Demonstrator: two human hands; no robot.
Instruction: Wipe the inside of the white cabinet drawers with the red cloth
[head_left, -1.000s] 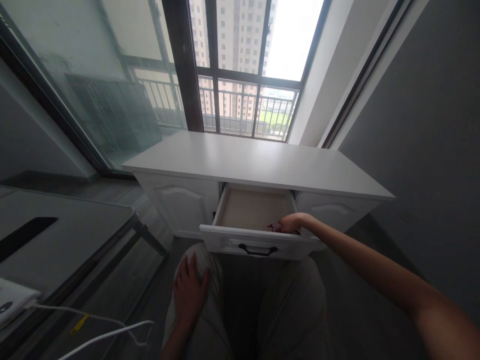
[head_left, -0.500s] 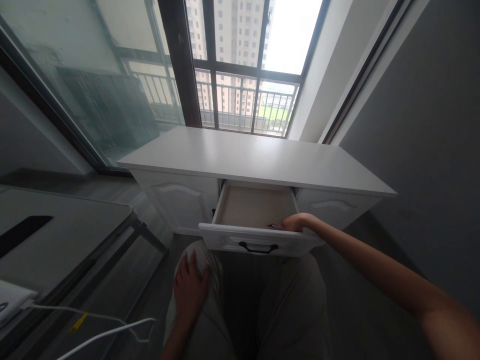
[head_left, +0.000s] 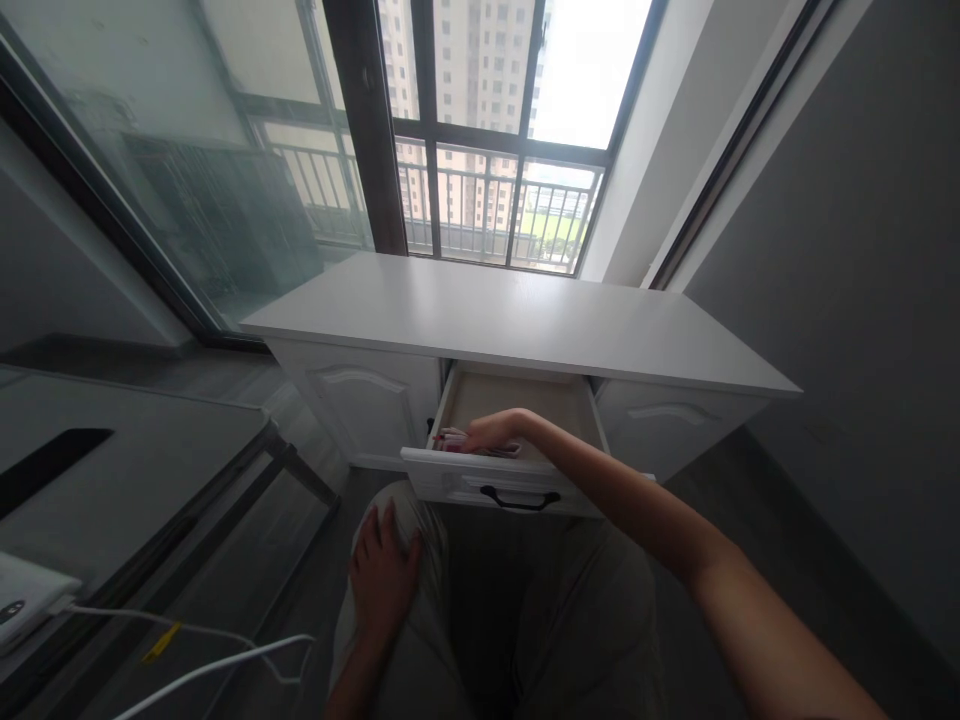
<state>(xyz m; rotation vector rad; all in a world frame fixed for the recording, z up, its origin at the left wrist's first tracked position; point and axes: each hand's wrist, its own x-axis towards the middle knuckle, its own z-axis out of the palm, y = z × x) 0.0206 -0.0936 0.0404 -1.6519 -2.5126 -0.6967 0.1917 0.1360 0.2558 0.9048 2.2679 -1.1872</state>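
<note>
My right hand [head_left: 491, 431] reaches into the pulled-out drawer [head_left: 536, 398], at its front left corner. Its fingers are closed on some thin red-and-white items [head_left: 451, 440], which stick out on both sides of the hand just behind the drawer front. Their exact kind is too small and dim to make out. On the outside of the drawer front is a dark curved handle [head_left: 520, 498], with no hand on it. My left hand [head_left: 384, 568] rests on my left knee, fingers spread, holding nothing.
The drawer belongs to a white cabinet [head_left: 517, 305] below a window. At the left stands a table [head_left: 172, 440] with a black flat object [head_left: 56, 465], a white device [head_left: 30, 600] and a white cable [head_left: 217, 660]. A grey wall [head_left: 847, 300] is at the right.
My right hand has moved left along the inside of the drawer front, from the right end to the left corner, and more of the red-and-white items shows. My left hand stays on the knee.
</note>
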